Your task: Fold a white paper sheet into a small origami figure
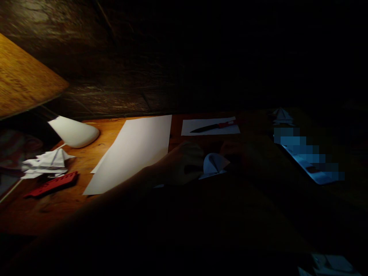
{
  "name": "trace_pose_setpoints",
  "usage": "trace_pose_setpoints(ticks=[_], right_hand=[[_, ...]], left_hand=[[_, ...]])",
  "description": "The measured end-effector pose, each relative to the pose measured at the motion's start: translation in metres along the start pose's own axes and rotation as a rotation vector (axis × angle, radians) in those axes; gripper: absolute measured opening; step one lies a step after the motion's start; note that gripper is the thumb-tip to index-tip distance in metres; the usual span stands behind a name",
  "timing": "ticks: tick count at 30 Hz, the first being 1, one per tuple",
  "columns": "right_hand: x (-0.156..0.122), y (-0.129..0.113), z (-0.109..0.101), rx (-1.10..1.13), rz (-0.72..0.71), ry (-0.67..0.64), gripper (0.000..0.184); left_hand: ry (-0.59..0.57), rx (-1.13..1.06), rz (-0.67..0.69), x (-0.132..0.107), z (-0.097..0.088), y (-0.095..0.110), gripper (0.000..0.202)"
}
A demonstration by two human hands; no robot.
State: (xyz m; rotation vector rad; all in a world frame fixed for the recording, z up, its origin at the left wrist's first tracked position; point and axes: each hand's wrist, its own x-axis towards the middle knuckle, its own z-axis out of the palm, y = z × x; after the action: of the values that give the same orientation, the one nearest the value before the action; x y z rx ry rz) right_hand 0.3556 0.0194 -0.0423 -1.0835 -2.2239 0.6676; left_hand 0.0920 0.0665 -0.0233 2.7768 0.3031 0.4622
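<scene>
The scene is very dark. My left hand [184, 163] rests on the wooden table [112, 132], fingers curled against a small folded piece of white paper [214, 165]. My right hand [244, 155] is a dim shape on the other side of that paper and touches it; its fingers are too dark to read. A large white sheet [135, 151] lies just left of my left hand. Beyond the hands a knife with a red handle [212, 126] lies on a smaller white sheet [209, 129].
A white lamp base [74, 132] stands at the left under an orange shade [20, 82]. Folded paper figures [47, 163] and a red flat tool [51, 184] lie at the left. Another paper figure [283, 116] and a glowing screen [307, 157] lie at the right.
</scene>
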Motion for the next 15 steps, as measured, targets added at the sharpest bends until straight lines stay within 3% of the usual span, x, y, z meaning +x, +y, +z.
trace_pose_setpoints(ticks=[11, 15], right_hand=[[0.001, 0.0001, -0.0008, -0.055, -0.009, -0.001, 0.001], [0.0014, 0.0015, -0.0004, -0.025, -0.02, -0.017, 0.008]], left_hand=[[0.007, 0.001, 0.032, -0.0002, -0.0047, -0.0018, 0.012], [-0.013, 0.023, 0.049, 0.0014, -0.0057, -0.001, 0.015]])
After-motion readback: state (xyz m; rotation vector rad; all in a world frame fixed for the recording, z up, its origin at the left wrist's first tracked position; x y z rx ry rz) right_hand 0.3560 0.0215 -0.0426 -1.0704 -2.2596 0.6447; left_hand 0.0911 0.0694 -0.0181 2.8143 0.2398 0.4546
